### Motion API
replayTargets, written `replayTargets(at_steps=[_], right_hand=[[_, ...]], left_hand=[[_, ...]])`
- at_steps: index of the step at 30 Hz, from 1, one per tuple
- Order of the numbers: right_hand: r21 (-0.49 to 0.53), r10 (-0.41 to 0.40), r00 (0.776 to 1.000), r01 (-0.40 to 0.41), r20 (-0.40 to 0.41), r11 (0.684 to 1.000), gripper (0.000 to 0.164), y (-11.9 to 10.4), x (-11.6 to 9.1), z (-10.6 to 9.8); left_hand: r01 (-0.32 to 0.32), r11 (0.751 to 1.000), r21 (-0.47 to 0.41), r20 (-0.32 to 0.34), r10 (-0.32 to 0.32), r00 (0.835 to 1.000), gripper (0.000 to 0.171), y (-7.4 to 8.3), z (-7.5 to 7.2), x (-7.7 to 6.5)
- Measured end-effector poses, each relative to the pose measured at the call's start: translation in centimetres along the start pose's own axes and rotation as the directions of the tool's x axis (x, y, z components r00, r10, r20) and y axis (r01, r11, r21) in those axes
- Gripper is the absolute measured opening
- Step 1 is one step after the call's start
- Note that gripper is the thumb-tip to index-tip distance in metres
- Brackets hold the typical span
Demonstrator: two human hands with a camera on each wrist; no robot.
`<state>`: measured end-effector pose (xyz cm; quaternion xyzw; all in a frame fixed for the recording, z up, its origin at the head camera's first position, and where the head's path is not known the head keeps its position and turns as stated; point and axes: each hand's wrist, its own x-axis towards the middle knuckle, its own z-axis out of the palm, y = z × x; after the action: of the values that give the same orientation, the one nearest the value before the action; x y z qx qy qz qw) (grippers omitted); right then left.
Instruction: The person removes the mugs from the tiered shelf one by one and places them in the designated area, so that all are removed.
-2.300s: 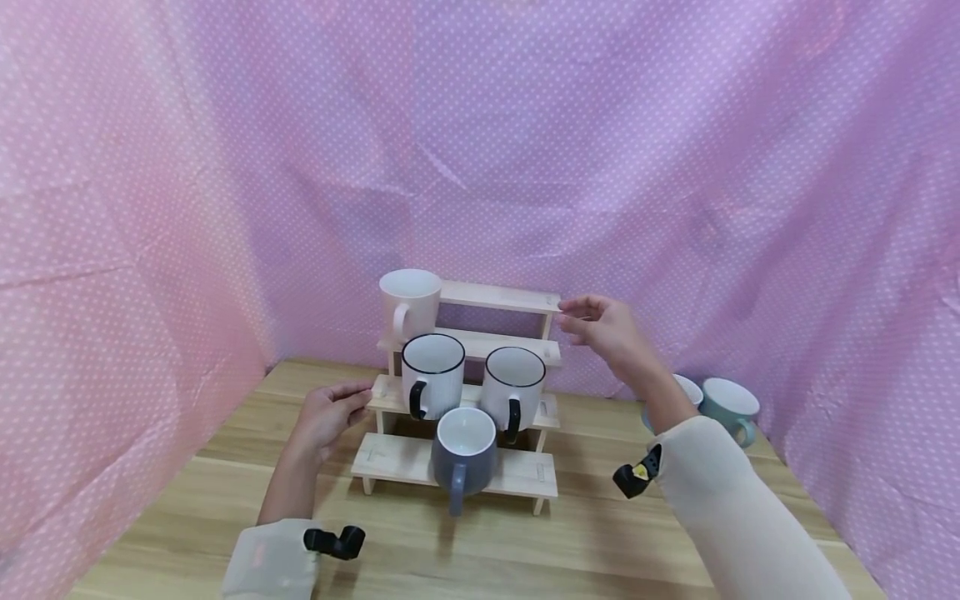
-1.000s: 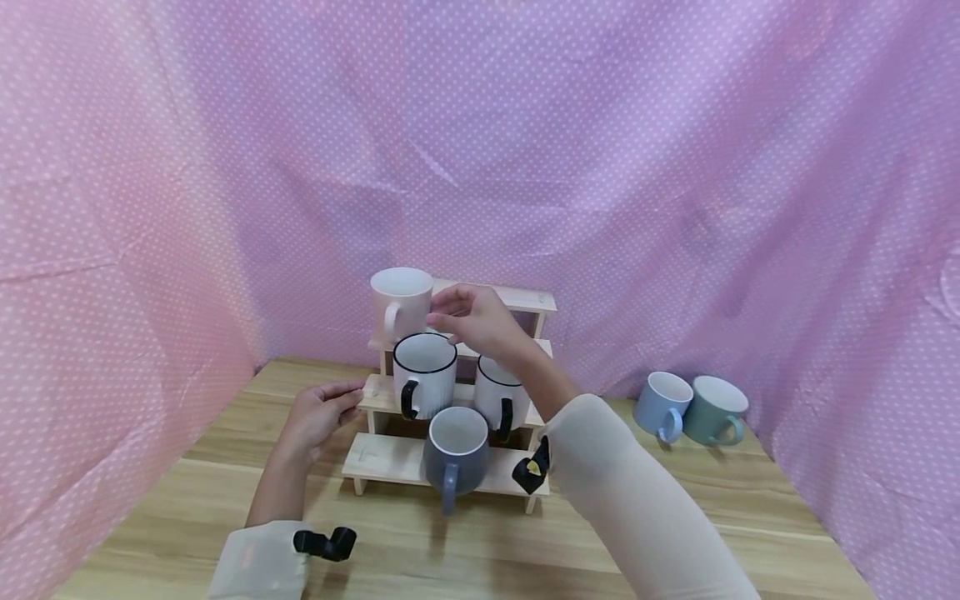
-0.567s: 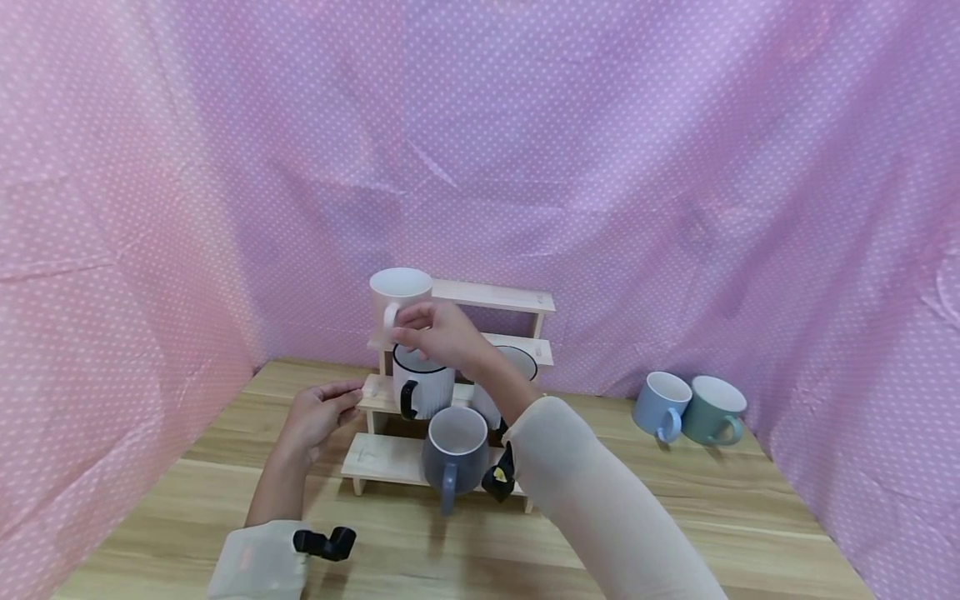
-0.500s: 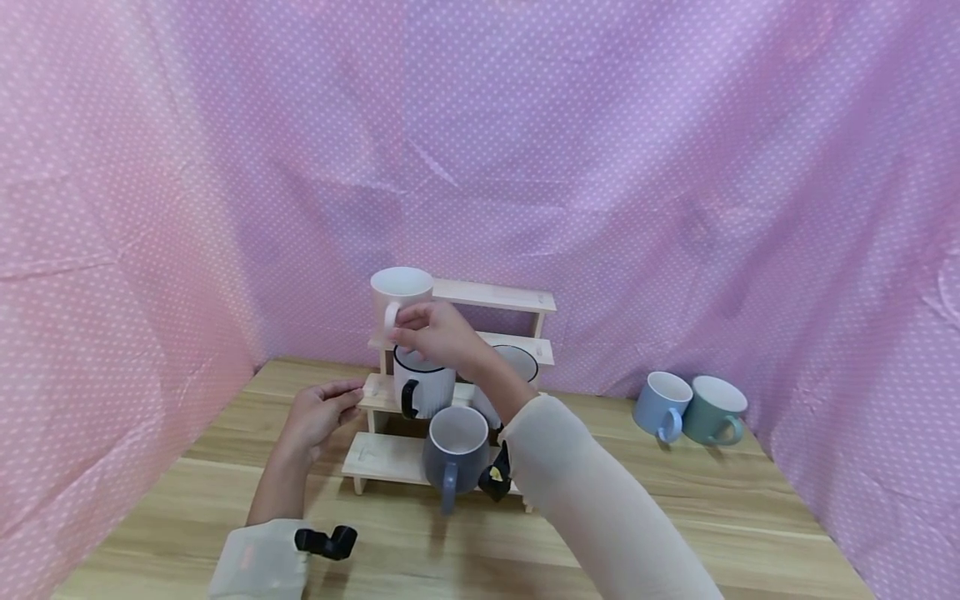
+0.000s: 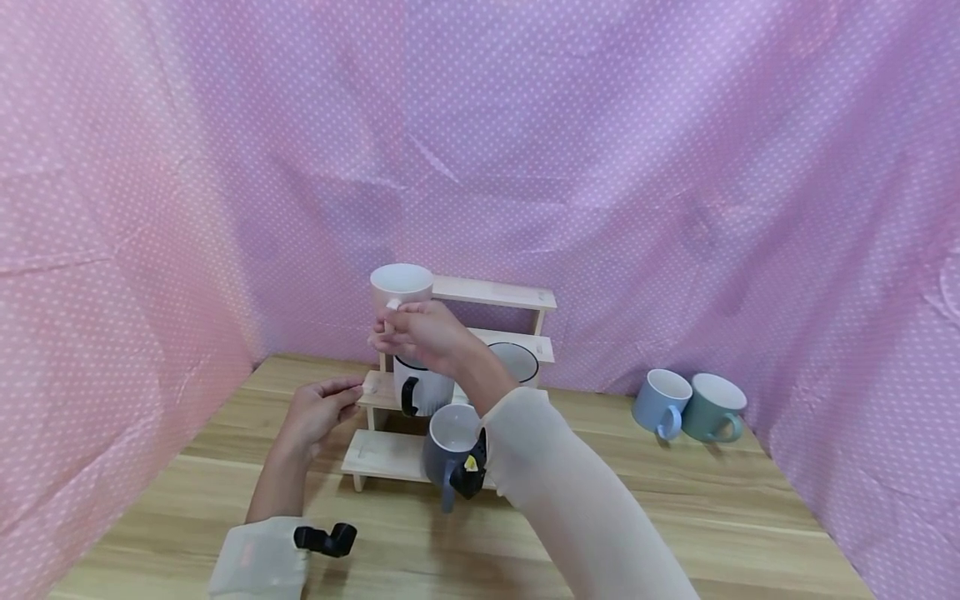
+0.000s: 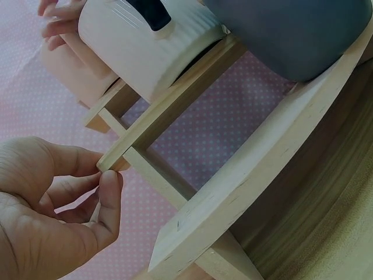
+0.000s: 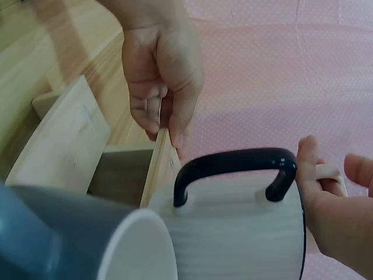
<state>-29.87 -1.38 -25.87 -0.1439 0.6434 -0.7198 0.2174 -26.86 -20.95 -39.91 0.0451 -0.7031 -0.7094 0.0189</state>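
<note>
Pink mug [image 5: 401, 293] on the rack's [image 5: 501, 293] upper-left shelf now has your right hand [image 5: 422, 332] on its handle — 2.3 s ago that hand was open out by the rack's right end, so the reach is over and you're at the grasp. Fingers are curled round the handle at the mug's front, mug upright on the shelf — not lifted, as far as I can tell. Left hand [image 6: 55, 201] pinches the left end of a lower shelf, same as before, bracing the rack.

A blue mug [image 5: 660, 403] and a green mug [image 5: 713, 408] sit touching near the table's [image 5: 675, 517] right edge.
</note>
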Motion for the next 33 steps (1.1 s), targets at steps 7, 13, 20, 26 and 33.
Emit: replayTargets(at_steps=[7,13,20,26,33], right_hand=[[0.097,-0.005,0.997,0.013,-0.078,0.995,0.041,0.4,0.6,0.9],[0.071,-0.037,0.993,0.045,-0.114,0.996,0.039,0.7,0.7,1.3],[0.045,-0.062,0.983,0.071,-0.173,0.996,0.035,0.9,0.8,1.6],[0.010,-0.075,0.976,0.079,-0.204,0.997,0.037,0.8,0.6,1.5],[-0.031,-0.116,0.977,0.112,-0.178,0.993,0.039,0.4,0.0,0.8]], left_hand=[[0.000,1.000,-0.002,0.000,0.000,1.000,0.041,0.0,0.0,0.0],[-0.005,1.000,-0.001,-0.002,0.005,1.000,0.040,-0.1,0.0,0.2],[0.003,1.000,-0.009,-0.003,-0.003,1.000,0.041,0.1,0.0,0.2],[0.001,1.000,-0.020,-0.003,-0.001,1.000,0.040,0.0,-0.1,0.2],[-0.009,1.000,-0.024,-0.013,0.008,1.000,0.037,-0.2,0.0,0.4]])
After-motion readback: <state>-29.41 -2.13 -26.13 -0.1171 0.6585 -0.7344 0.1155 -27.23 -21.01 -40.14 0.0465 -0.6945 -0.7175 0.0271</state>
